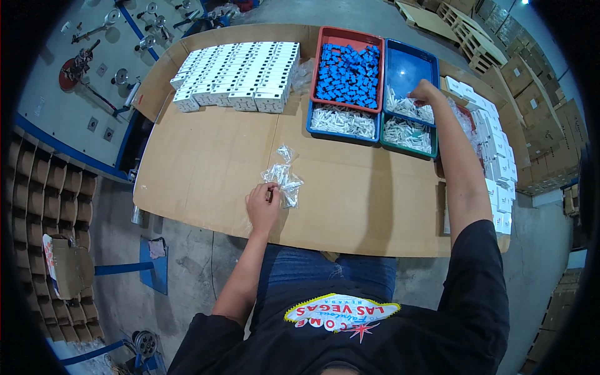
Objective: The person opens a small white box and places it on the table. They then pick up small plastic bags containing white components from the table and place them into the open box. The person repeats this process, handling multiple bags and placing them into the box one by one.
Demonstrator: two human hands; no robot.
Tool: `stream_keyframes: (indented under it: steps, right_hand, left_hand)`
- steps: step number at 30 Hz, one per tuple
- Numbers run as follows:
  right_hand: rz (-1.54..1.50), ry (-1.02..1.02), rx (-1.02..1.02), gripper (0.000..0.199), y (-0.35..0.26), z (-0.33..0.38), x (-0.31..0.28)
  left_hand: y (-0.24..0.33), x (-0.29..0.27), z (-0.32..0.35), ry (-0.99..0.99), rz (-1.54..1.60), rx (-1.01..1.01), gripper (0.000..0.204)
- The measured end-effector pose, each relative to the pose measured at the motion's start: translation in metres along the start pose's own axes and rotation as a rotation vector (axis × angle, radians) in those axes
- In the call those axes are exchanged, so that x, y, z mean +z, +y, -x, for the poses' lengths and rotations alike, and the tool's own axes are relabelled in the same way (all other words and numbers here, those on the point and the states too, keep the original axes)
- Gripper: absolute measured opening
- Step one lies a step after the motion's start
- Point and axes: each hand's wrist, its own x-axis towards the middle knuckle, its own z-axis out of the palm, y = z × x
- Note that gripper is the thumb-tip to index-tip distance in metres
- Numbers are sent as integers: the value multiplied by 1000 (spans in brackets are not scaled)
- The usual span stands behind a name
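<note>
— Cardboard covers the bench [206,156], and the clear plastic bags [283,175] lie loose on it, just at the left hand [264,205]. Its fingers are curled at the edge of the pile; whether it pinches one bag, I cannot tell.

— And the right hand [425,94]?

— Stretched far out into the blue tray [409,65], fingers closed down among the small white parts [409,109]. What it has hold of is hidden.

— So the risk?

— I'd say the bags are light and slippery; a careless tug could drag several along or push them toward the bench edge. With the arm reaching that far, the forearm might also brush the stacked white boxes [497,150] beside it and topple some.
</note>
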Motion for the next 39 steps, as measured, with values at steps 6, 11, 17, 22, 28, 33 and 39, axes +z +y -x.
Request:
stream_keyframes:
  steps: [6,11,17,22,28,33,39]
  right_hand:
    - [20,58,-20,32,17,-18,-17]
    - [-243,236,-59,37,48,-4,-10]
    - [-128,283,19,35,144,-6,-7]
    - [-342,585,257,83,309,-21,-84]
    - [-352,410,-95,53,237,57,-20]
    - [-620,-23,-439,22,75,217,162]
    - [-486,58,-638,26,-33,264,311]
  left_hand:
    - [0,6,-2,7,30,27,10]
    - [-5,8,-3,11,44,4,9]
    - [-8,-3,2,27,-18,21,7]
    - [-10,10,-3,74,-3,102,9]
    - [-3,-2,2,28,-12,23,14]
    - [4,0,0,-17,-17,32,17]
    - [-5,5,-2,1,-21,65,19]
